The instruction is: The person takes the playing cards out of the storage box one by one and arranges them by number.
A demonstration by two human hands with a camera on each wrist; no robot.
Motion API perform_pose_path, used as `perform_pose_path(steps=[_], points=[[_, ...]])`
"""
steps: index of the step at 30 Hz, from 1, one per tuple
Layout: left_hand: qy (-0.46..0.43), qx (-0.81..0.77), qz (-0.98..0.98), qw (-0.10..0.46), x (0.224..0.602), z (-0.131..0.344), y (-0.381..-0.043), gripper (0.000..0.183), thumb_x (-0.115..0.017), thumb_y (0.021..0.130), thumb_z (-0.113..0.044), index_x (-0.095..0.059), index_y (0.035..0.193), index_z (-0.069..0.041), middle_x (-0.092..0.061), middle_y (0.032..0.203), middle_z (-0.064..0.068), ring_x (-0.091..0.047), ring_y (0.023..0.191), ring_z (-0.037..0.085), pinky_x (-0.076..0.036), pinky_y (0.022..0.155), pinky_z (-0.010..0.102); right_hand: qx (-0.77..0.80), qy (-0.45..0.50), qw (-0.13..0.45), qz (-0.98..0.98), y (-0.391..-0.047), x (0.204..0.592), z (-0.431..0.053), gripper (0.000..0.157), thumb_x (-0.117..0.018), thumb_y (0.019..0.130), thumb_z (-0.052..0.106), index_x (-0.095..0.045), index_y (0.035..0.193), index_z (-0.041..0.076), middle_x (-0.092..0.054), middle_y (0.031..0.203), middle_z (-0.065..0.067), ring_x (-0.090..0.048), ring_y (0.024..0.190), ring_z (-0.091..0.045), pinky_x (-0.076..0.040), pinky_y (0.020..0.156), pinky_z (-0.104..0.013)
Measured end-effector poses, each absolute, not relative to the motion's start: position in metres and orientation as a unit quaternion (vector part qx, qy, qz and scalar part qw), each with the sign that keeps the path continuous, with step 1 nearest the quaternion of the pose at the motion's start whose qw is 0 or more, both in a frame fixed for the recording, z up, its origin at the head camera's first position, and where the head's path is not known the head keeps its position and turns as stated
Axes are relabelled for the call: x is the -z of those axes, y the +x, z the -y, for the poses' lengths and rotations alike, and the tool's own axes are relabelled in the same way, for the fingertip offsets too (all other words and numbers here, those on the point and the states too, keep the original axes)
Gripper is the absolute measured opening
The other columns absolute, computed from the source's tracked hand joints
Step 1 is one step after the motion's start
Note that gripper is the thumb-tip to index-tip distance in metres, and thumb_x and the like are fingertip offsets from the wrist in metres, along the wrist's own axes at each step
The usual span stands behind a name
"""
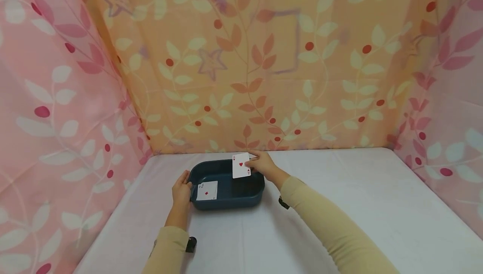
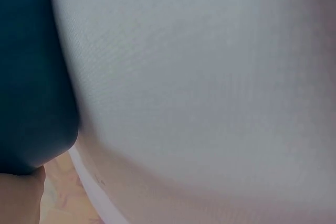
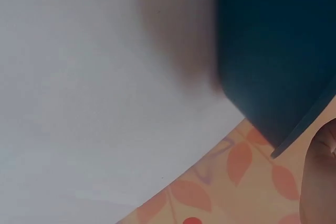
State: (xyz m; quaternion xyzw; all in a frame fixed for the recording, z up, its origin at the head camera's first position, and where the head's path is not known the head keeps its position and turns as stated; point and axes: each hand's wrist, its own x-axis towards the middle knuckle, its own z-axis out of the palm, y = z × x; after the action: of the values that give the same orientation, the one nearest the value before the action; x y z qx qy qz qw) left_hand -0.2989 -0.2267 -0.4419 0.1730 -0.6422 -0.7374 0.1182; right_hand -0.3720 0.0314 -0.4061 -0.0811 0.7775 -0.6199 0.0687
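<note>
A dark blue rectangular tray (image 1: pixel 230 202) with rounded corners and raised walls sits on the table. My left hand (image 1: pixel 182 188) grips its left end by the rim. Inside, toward the left, lie ace of diamonds playing cards (image 1: pixel 207 191), at least two overlapping. Over the tray's right part, my right hand (image 1: pixel 263 164) pinches an ace of hearts (image 1: pixel 240 166), its face toward me. In the left wrist view, part of the left hand (image 2: pixel 20 199) meets the tray's wall (image 2: pixel 34 72). The right wrist view shows the tray's outer side (image 3: pixel 273 51) and part of the right hand (image 3: pixel 320 174).
A white cloth covers the table (image 1: pixel 358 207). An orange leaf-patterned curtain (image 1: pixel 245 56) stands behind the table's far edge, with pink patterned curtains (image 1: pixel 56 119) on both sides. Dark wrist devices (image 1: pixel 191 244) show at both sleeves.
</note>
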Motion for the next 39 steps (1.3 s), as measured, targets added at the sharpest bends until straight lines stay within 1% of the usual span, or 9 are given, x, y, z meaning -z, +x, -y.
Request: perform_pose_path(steps=[5, 7, 11, 16, 20, 24, 31, 36, 39], points=[[0.172, 0.737, 0.642, 0.118, 0.439, 0.226, -0.298, 0.054, -0.029, 0.099, 0.010, -0.026, 0.152, -0.002, -0.027, 0.156, 0.013, -0.023, 0.144, 0.026, -0.017, 0.117, 0.039, 0.628, -0.072, 0.067, -0.772, -0.374, 0.405, -0.042, 0.058, -0.066, 0.088, -0.002, -0.046, 0.142, -0.002, -0.069, 0.104, -0.024, -0.063, 0.071, -0.017, -0.056, 0.066, -0.029], [0.171, 0.737, 0.643, 0.118, 0.439, 0.226, -0.297, 0.054, -0.029, 0.099, 0.009, -0.025, 0.152, -0.002, -0.027, 0.156, 0.014, -0.023, 0.144, 0.026, -0.016, 0.117, 0.039, 0.630, -0.065, 0.066, -0.771, -0.375, 0.405, -0.046, 0.057, -0.067, 0.088, -0.001, -0.047, 0.142, -0.001, -0.070, 0.103, -0.023, -0.063, 0.070, -0.017, -0.057, 0.067, -0.029], [0.173, 0.735, 0.645, 0.115, 0.439, 0.226, -0.296, 0.055, -0.029, 0.099, 0.010, -0.025, 0.153, -0.003, -0.027, 0.156, 0.012, -0.022, 0.145, 0.026, -0.016, 0.117, 0.040, 0.630, -0.051, 0.064, -0.773, -0.376, 0.402, -0.052, 0.056, -0.068, 0.089, 0.002, -0.049, 0.142, 0.002, -0.070, 0.105, -0.022, -0.063, 0.072, -0.019, -0.057, 0.070, -0.030], [0.178, 0.734, 0.646, 0.113, 0.440, 0.227, -0.297, 0.055, -0.029, 0.099, 0.009, -0.025, 0.153, -0.003, -0.027, 0.156, 0.012, -0.022, 0.145, 0.026, -0.015, 0.117, 0.040, 0.635, -0.046, 0.062, -0.769, -0.378, 0.402, -0.060, 0.055, -0.066, 0.090, 0.004, -0.046, 0.141, -0.004, -0.068, 0.109, -0.024, -0.064, 0.074, -0.021, -0.058, 0.074, -0.033], [0.177, 0.734, 0.646, 0.112, 0.440, 0.227, -0.298, 0.054, -0.029, 0.100, 0.008, -0.025, 0.153, -0.003, -0.026, 0.157, 0.012, -0.021, 0.145, 0.026, -0.015, 0.117, 0.039, 0.640, -0.043, 0.057, -0.765, -0.378, 0.402, -0.068, 0.053, -0.065, 0.091, 0.003, -0.046, 0.139, -0.006, -0.067, 0.110, -0.026, -0.064, 0.073, -0.020, -0.057, 0.071, -0.031], [0.176, 0.733, 0.648, 0.109, 0.440, 0.227, -0.299, 0.054, -0.029, 0.101, 0.007, -0.025, 0.153, -0.004, -0.026, 0.157, 0.011, -0.021, 0.145, 0.025, -0.015, 0.117, 0.039, 0.636, -0.034, 0.047, -0.770, -0.379, 0.401, -0.076, 0.051, -0.066, 0.091, 0.005, -0.048, 0.138, -0.006, -0.067, 0.110, -0.025, -0.064, 0.073, -0.021, -0.057, 0.068, -0.028], [0.178, 0.733, 0.649, 0.104, 0.441, 0.227, -0.299, 0.054, -0.029, 0.101, 0.006, -0.025, 0.154, -0.006, -0.026, 0.157, 0.010, -0.021, 0.145, 0.025, -0.015, 0.117, 0.039, 0.642, -0.013, 0.035, -0.766, -0.384, 0.404, -0.090, 0.049, -0.065, 0.092, 0.005, -0.050, 0.137, -0.005, -0.066, 0.113, -0.026, -0.064, 0.075, -0.020, -0.055, 0.065, -0.024], [0.175, 0.733, 0.649, 0.104, 0.441, 0.227, -0.299, 0.054, -0.028, 0.101, 0.007, -0.024, 0.154, -0.005, -0.025, 0.158, 0.010, -0.021, 0.145, 0.024, -0.015, 0.117, 0.039, 0.647, -0.012, 0.025, -0.762, -0.387, 0.405, -0.099, 0.048, -0.063, 0.092, 0.005, -0.049, 0.137, -0.006, -0.061, 0.121, -0.026, -0.062, 0.074, -0.018, -0.053, 0.062, -0.022], [0.173, 0.734, 0.648, 0.105, 0.441, 0.228, -0.299, 0.054, -0.029, 0.101, 0.007, -0.024, 0.153, -0.004, -0.026, 0.158, 0.010, -0.021, 0.145, 0.024, -0.016, 0.117, 0.039, 0.650, -0.012, 0.017, -0.760, -0.388, 0.404, -0.104, 0.048, -0.062, 0.093, 0.005, -0.048, 0.137, -0.007, -0.058, 0.126, -0.026, -0.063, 0.076, -0.019, -0.054, 0.064, -0.023]])
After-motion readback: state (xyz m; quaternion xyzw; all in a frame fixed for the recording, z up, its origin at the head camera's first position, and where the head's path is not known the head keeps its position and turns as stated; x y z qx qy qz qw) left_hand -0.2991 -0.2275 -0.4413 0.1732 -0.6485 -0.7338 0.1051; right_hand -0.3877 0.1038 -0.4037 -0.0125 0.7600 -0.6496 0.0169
